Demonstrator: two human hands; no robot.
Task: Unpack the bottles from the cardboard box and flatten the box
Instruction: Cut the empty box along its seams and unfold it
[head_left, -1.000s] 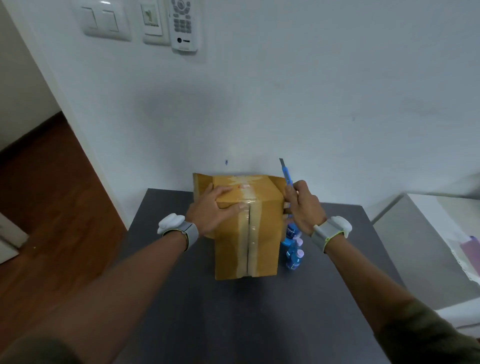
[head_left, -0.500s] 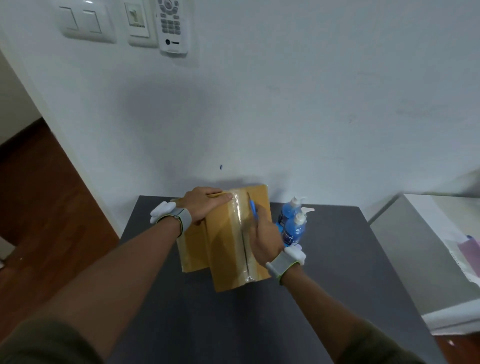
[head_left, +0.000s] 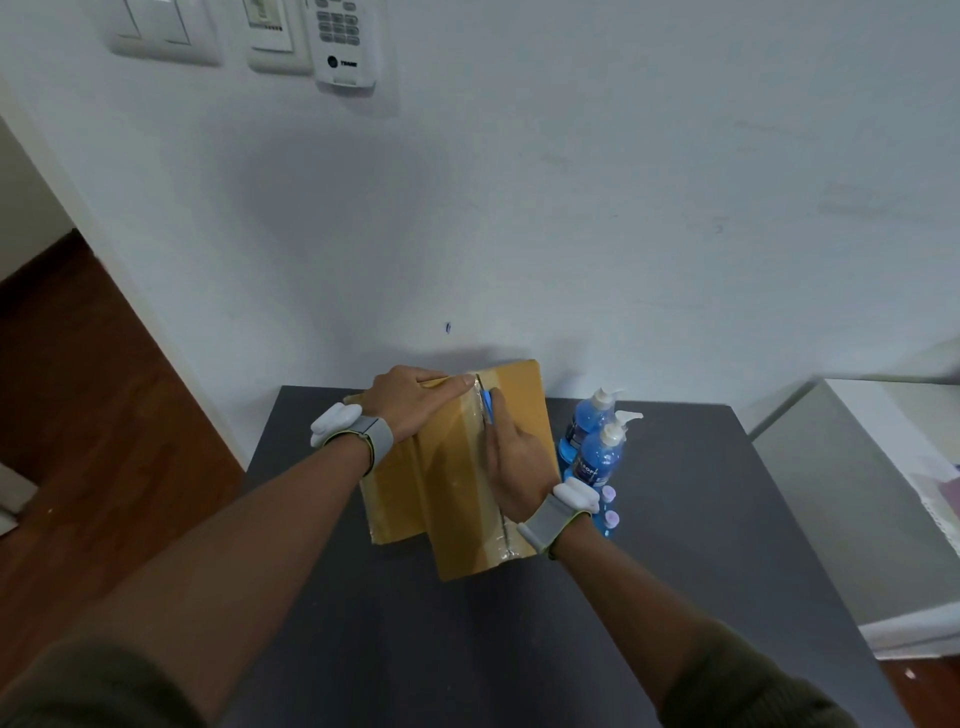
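Box (head_left: 457, 467) now lies tipped under my hands, bottles (head_left: 597, 441) out right of them. My left hand (head_left: 415, 400) presses flat on it; my right hand (head_left: 514, 462) grips the cutter (head_left: 487, 402), now on the tape seam.

Grey wristbands (head_left: 375, 437), olive sleeves (head_left: 748, 680)

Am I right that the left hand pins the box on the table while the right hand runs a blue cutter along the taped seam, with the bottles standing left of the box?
Not quite. In the head view the bottles stand right of the box. The rest holds: left hand pins it, right hand runs the blue cutter along the taped seam.
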